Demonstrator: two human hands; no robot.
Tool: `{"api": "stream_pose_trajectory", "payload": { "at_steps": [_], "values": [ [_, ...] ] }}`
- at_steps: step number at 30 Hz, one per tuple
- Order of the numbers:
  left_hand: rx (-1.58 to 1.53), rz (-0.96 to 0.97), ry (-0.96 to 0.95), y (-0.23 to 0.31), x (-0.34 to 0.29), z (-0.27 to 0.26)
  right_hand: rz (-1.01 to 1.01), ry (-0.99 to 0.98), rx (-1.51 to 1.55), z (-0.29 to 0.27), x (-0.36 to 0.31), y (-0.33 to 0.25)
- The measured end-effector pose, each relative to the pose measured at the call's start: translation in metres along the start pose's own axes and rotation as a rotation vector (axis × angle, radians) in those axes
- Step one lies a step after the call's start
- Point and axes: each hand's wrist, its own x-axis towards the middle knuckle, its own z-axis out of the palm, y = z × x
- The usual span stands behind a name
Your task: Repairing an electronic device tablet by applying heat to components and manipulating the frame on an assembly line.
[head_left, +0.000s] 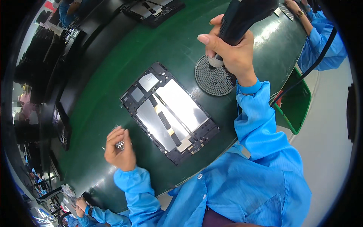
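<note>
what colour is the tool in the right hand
The tool is mostly black, greyish near its tip, best seen in the head view.

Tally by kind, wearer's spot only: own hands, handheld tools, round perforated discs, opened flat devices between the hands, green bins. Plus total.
Left hand plus right hand: 2
Black handheld tool: 1
Round perforated disc: 1
Opened flat device: 1
Green bin: 1
Total: 6

on the green tabletop (177, 43) before me, an opened slim device (169, 114) lies slanted; at two o'clock from it sits a round, grey, many-holed tray (214, 79).
</note>
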Motion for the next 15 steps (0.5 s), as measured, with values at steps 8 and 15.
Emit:
{"api": "stream_pose_trajectory", "payload": {
  "at_steps": [8, 15],
  "values": [
    [-0.096, 0.119, -0.122, 0.016, 0.001, 0.065, -0.006, -0.020, -0.014, -0.005, -0.005, 0.007],
    [-0.084, 0.073, -0.145, 0.018, 0.004, 0.073, 0.010, -0.031, -0.043, -0.005, -0.002, 0.010]
  ]
}}
